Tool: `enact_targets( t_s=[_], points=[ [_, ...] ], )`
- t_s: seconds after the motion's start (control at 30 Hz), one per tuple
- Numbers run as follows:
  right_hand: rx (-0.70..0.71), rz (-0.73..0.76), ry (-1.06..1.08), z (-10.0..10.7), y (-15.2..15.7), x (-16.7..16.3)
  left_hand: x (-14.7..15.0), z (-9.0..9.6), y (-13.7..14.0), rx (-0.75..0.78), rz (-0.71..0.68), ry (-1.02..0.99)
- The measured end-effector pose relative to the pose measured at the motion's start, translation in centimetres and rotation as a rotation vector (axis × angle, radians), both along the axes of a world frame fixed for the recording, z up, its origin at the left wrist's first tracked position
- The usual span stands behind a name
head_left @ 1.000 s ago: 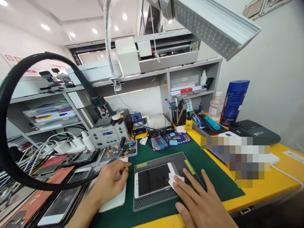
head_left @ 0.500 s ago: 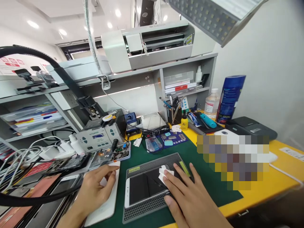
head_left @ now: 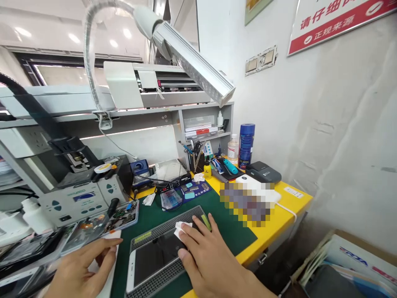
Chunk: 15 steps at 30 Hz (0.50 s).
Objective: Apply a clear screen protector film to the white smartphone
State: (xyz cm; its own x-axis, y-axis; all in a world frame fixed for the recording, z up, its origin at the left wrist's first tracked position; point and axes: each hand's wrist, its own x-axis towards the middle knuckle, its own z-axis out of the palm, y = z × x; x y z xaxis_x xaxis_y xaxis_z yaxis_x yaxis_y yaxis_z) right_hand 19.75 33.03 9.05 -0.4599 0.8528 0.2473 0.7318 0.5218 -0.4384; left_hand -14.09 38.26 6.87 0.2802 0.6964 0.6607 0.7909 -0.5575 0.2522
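A white-framed phone (head_left: 151, 261) with a dark screen lies on a grey perforated pad (head_left: 186, 213), on a green mat (head_left: 238, 238). Over its right end, my right hand (head_left: 214, 258) presses a crumpled white tissue (head_left: 182, 227) against the screen. The tissue is under the index and middle fingers, with the fingers spread and the thumb at the phone's near edge. My left hand (head_left: 82, 269) is loosely closed, thumb near forefinger, above a white board or pad (head_left: 108, 285) left of the phone. Nothing shows in it.
Behind the mat stand a yellow bottle (head_left: 207, 169), a pen holder (head_left: 197, 159) and a blue canister (head_left: 247, 145). A parts tray (head_left: 124, 215) is left. A white device (head_left: 260, 188) and a pixelated patch occupy the yellow desk (head_left: 297, 203). A lamp (head_left: 198, 66) hangs overhead.
My view has turned to the right, so the wall and a box on the lower right now show. Both hands keep nearly the same places around the phone.
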Motion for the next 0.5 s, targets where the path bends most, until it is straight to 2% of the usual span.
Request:
enact_targets(
  t_s=[0.17, 0.5],
  points=[
    [0.038, -0.033, -0.006, -0.3, -0.2, -0.1, 2.4, 2.0, -0.9, 0.125, -0.103, 0.022],
    [0.060, -0.029, -0.093, -0.2, -0.3, -0.1, 3.6, 3.0, -2.0, 0.116, -0.143, 0.092]
  ],
)
